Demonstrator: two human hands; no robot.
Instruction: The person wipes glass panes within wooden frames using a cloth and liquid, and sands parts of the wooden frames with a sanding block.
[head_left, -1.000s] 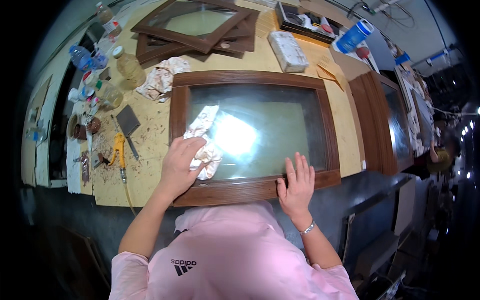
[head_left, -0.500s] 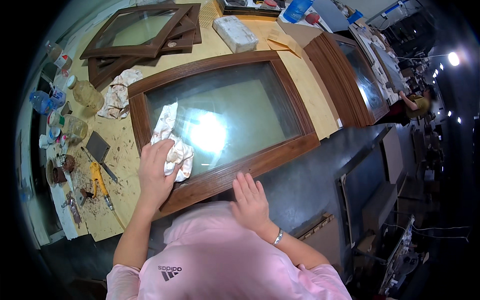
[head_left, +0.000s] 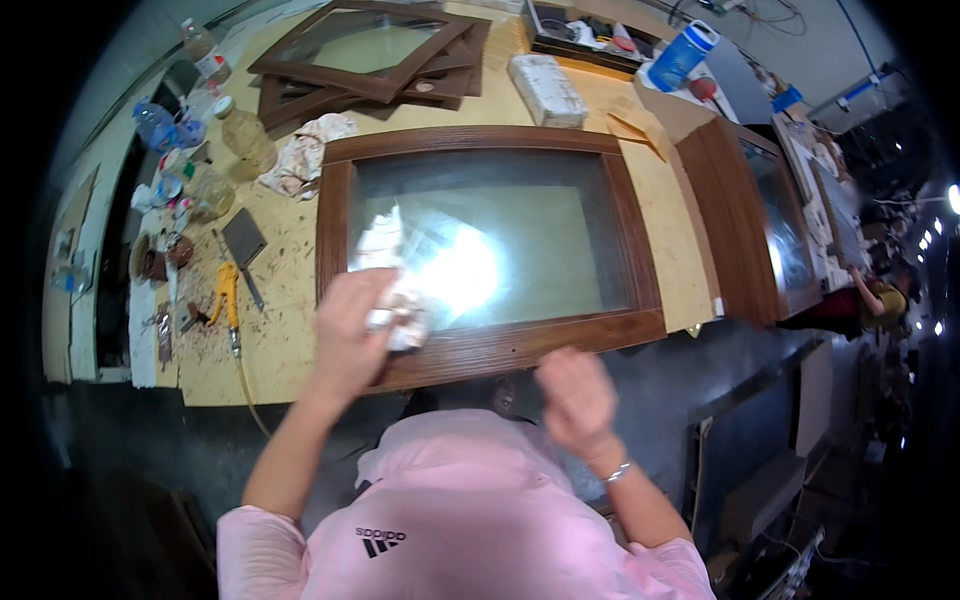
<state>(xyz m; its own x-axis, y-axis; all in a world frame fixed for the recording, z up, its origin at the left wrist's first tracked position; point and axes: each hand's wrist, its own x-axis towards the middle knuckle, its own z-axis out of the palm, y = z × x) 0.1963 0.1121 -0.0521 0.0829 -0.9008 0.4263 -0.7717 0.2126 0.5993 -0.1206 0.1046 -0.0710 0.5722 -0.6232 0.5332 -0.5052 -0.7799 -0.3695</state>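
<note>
I'm looking at a dark brown, wood-framed panel (head_left: 510, 245) that's lying flat on the pale bench (head_left: 665, 230), long sides running left to right, and its glass (head_left: 545, 225) is throwing a big white glare left of centre. A crumpled white cloth (head_left: 380, 242) with faint brownish stains is sitting near the pane's near-left corner, one end pointing toward the far side.

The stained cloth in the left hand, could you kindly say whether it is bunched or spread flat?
Bunched: the stained cloth is crumpled in the left hand, its far end sticking out over the glass pane.
</note>
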